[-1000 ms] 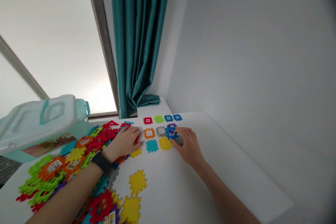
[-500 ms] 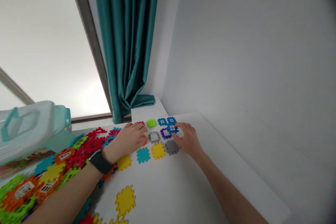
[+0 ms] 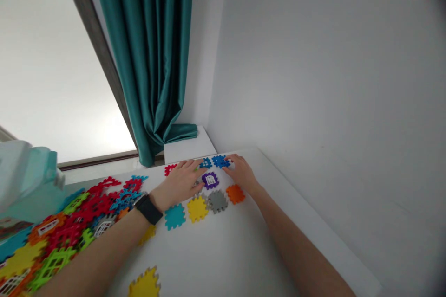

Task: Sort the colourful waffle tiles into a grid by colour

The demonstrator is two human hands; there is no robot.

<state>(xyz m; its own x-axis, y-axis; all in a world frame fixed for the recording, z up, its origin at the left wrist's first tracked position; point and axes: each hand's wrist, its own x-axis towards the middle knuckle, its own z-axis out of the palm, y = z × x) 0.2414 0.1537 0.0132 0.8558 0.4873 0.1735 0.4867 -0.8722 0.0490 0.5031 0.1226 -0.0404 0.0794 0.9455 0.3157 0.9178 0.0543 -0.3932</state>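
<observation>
Here, in the head view, both my hands are down on the white tabletop (image 3: 226,250), in the middle of the frame.

My right hand (image 3: 242,174) lies palm down with its fingertips on a blue square plastic tile with toothed edges (image 3: 220,161). That tile sits at the far end of the laid-out tiles, just up and left of my knuckles. I cannot tell whether my fingers pinch its edge or only press on it. It is squarish, with no clear long axis, and the row it belongs to runs left to right across the frame.

My left hand (image 3: 181,178) rests flat with the fingers spread loose, gripping nothing. Its fingertips are just beside a purple toothed tile with a white window panel (image 3: 210,179), which lies between my two hands. The right hand is nearer the blue tile.

Below the purple tile runs a row of matt, hard-looking pieces: a teal tile (image 3: 174,216), a yellow tile (image 3: 197,208), a grey tile (image 3: 218,201) and an orange tile (image 3: 235,193).

A black smartwatch (image 3: 149,209) is on my left wrist. A loose heap of mixed coloured tiles (image 3: 69,222) fills the lower left, and a folded teal curtain (image 3: 149,55) hangs in the upper left.
</observation>
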